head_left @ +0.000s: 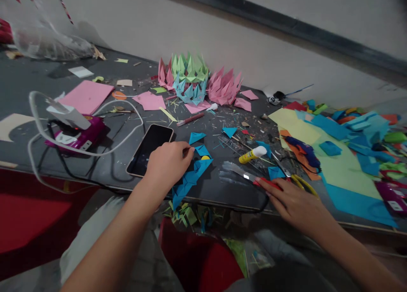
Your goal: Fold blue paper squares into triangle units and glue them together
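Note:
My left hand (pixel 170 160) is closed, thumb and forefinger pinched at the left corner of a small folded blue paper piece (pixel 202 151). Below it, several folded blue pieces join in a strip (pixel 190 179) that reaches the table's front edge, beside a round yellow cap (pixel 205 157). My right hand (pixel 291 201) has its fingers on the red handle of a knife (pixel 244 174), whose pale blade is smeared by motion and points left. Just beyond the knife, a yellow glue stick (pixel 252 154) lies tilted with a white end. Scissors with yellow handles (pixel 303 186) are partly hidden beside that hand.
A phone (pixel 149 150) lies left of the strip. Farther left, a purple extension socket (pixel 79 135) has a charger and looped white cable. Folded paper crowns (pixel 190 67) stand by the wall. Coloured sheets and scraps (pixel 346 173) cover the right side.

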Demonstrator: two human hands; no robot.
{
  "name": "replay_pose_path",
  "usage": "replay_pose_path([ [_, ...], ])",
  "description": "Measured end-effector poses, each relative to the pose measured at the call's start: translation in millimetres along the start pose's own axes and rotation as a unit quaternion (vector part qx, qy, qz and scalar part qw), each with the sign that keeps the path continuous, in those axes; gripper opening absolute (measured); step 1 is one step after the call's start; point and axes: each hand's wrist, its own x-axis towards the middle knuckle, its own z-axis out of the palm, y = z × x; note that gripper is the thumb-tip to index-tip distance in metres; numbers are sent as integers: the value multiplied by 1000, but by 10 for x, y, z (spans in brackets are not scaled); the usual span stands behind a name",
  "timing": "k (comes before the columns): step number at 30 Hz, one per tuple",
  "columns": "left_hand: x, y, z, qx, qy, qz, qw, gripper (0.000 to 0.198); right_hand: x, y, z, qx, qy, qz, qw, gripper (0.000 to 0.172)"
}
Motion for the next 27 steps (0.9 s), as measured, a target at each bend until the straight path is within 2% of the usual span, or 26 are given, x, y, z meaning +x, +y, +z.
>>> replay_pose_path([
  [9, -8, 5, 1, -4, 0, -1, 1000, 33, -241, 80, 76, 29, -6, 33, 999, 40],
  [15, -19, 38, 10, -10, -1, 8, 1000, 33, -370, 100, -15, 6, 24, 44, 999, 38],
  [20, -22, 49, 25, 0, 2, 19, 1000, 36, -159, -41, -95, 36, 8, 47, 998, 39],
  [24, -16, 47, 33, 3, -1, 29, 1000, 37, 95, -136, -28, 30, -10, 47, 998, 39],
  [27, -11, 48, 27, 4, -3, 26, 1000, 37, 180, -147, 46, 26, -25, 42, 998, 39],
])
